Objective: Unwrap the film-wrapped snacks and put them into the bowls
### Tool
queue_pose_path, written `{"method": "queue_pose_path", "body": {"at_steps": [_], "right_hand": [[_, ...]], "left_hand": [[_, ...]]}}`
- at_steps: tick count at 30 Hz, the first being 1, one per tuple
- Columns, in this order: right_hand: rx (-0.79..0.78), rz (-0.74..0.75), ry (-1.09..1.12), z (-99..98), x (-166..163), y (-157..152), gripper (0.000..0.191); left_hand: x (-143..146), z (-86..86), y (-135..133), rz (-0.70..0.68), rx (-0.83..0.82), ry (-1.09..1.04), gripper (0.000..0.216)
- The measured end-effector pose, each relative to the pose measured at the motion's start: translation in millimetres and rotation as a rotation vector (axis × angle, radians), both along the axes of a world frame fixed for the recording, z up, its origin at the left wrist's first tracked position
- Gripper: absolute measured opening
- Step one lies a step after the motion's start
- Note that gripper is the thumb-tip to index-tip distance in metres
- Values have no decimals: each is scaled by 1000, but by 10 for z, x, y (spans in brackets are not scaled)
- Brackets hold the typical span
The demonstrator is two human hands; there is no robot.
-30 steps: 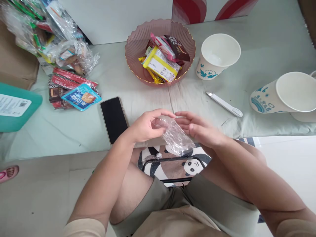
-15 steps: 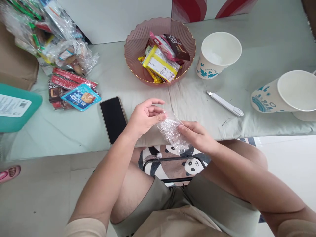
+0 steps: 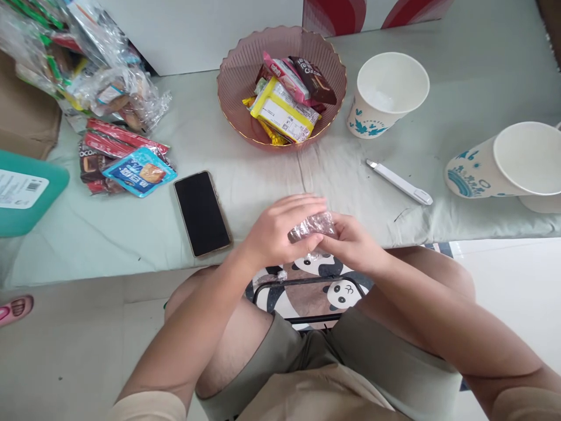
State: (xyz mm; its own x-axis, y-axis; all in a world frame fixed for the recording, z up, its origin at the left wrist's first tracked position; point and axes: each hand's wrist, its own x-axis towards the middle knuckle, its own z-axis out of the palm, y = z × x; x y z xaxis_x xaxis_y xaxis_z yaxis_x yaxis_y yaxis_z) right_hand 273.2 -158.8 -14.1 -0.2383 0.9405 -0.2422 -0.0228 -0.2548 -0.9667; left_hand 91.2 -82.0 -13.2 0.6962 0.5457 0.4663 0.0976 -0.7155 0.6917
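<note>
Crumpled clear plastic wrap is bunched between my two hands, just in front of the table's edge. My left hand bends over it from the left, thumb below and fingers above. From the right, my right hand pinches the other side of the bundle. A black-screened phone lies on the cloth to the left of my hands. Beyond them stands a pink fluted bowl holding several wrapped snacks. A white utility knife rests on the cloth to the right.
A paper cup stands right of the bowl, with more cups lying at the far right. Packaged snacks, plastic bags, a teal container and a cardboard box crowd the left. A panda-patterned stool sits below.
My left hand has moved right and closed over the plastic wrap. The wrap, which hung loose and long between my hands, is now gathered into a smaller bundle.
</note>
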Motion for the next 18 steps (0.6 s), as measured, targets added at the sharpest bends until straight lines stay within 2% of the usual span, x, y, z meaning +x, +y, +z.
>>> {"method": "queue_pose_path", "body": {"at_steps": [3,6,10,12,14,18], "right_hand": [[42,-3,100,-3,8,-5,23],[46,-22,138,-21,6,-4,33],[64,-204,54,-66,8,2,34],[89,-320,-8,-68,27,9,39],[103,-350,-45,-49,55,20,45],[56,-193,-135,10,89,34,32]], "left_hand": [[32,-26,8,-3,-244,59,41],[47,-22,36,95,-438,63,37],[63,-41,60,246,-618,17,38],[74,-50,63,275,-711,-20,42],[85,-39,54,231,-810,-33,46],[103,17,8,89,-936,-3,47]]}}
